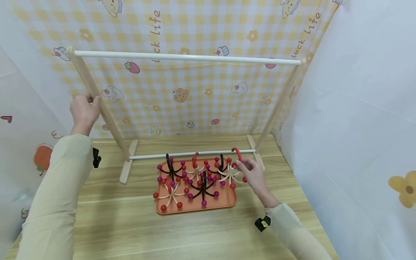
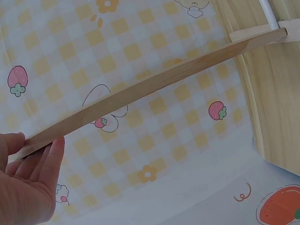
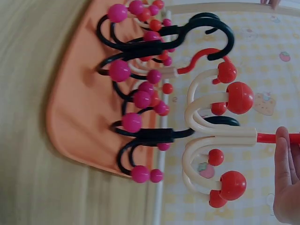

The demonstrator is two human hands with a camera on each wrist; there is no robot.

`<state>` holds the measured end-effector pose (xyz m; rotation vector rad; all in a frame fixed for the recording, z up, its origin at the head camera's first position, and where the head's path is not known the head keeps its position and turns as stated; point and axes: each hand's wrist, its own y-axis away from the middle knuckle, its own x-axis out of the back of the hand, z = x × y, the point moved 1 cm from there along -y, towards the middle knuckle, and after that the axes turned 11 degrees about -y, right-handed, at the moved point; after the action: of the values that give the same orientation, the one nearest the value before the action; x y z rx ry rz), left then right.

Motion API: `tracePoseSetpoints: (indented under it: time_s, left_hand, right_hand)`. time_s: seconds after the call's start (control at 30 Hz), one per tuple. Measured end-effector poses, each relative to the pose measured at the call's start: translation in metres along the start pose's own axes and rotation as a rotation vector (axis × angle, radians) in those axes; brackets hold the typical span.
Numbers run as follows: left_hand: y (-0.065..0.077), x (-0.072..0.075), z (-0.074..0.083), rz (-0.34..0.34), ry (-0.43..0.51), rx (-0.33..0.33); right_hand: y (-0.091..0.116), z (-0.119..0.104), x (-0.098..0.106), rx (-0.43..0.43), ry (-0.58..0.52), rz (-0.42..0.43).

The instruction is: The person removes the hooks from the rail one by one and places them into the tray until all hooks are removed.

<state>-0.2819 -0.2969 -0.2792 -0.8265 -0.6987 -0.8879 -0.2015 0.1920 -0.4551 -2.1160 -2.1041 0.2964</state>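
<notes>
My left hand point(image 1: 85, 110) grips the left wooden post point(image 1: 108, 121) of a rack partway up. In the left wrist view its thumb and fingers pinch the post's edges. With my right hand point(image 1: 255, 177) I hold an octopus-shaped hanger point(image 3: 220, 131) by its red hook stem. It has cream arms tipped with red balls, and the right wrist view shows it lifted above the tray. The orange tray point(image 1: 224, 200) carries several more such hangers: black ones point(image 1: 203, 187) with magenta balls, and cream ones point(image 1: 171, 195) with red hooks and balls.
The rack's white top rod point(image 1: 185, 57) spans both posts. A lower white rod point(image 1: 152, 156) runs near the table behind the tray. Wooden feet point(image 1: 128, 166) stand on the wood-grain table point(image 1: 136, 227). A yellow checked cloth point(image 1: 201, 79) hangs behind; white sheets flank both sides.
</notes>
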Motion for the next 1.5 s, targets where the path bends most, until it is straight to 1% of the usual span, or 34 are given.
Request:
tracePoseSetpoints:
  time_s: [0.03,0.17,0.3,0.37,0.57,0.83,0.97,1.1,1.27,1.37,1.5]
  left_hand:
    - [0.000,0.000,0.000,0.005,-0.002,-0.002]
    - [0.001,0.000,0.000,0.002,-0.006,0.002]
    - [0.001,0.000,-0.001,0.003,-0.011,0.004]
    - [0.002,0.000,0.000,0.003,-0.012,0.004]
    - [0.003,0.001,0.001,0.012,-0.017,0.004]
    - [0.002,0.001,0.001,0.011,-0.018,-0.001]
    - [0.001,0.001,0.001,0.010,-0.018,0.000]
    - [0.001,0.001,0.000,0.006,-0.011,0.002]
    - [0.000,0.001,-0.001,0.008,-0.008,0.001]
    - [0.000,0.001,-0.001,0.007,-0.008,0.000]
    - [0.001,0.001,-0.001,0.002,-0.005,0.002]
  right_hand:
    - [0.007,-0.022,-0.008,-0.033,0.034,0.015]
    - [0.016,-0.025,-0.012,-0.074,0.068,-0.001]
    - [0.027,-0.029,-0.016,-0.068,0.101,-0.026]
    - [0.031,-0.027,-0.017,-0.065,0.111,-0.031]
    - [0.039,-0.019,-0.016,-0.060,0.092,-0.027]
    - [0.041,-0.009,-0.014,0.035,0.126,-0.038]
    - [0.043,-0.005,-0.015,0.056,0.146,-0.046]
    - [0.048,-0.005,-0.019,0.070,0.174,-0.048]
    - [0.056,-0.004,-0.028,0.121,0.199,-0.023]
    - [0.060,0.000,-0.032,0.144,0.183,-0.002]
    - [0.064,0.004,-0.037,0.147,0.141,0.027]
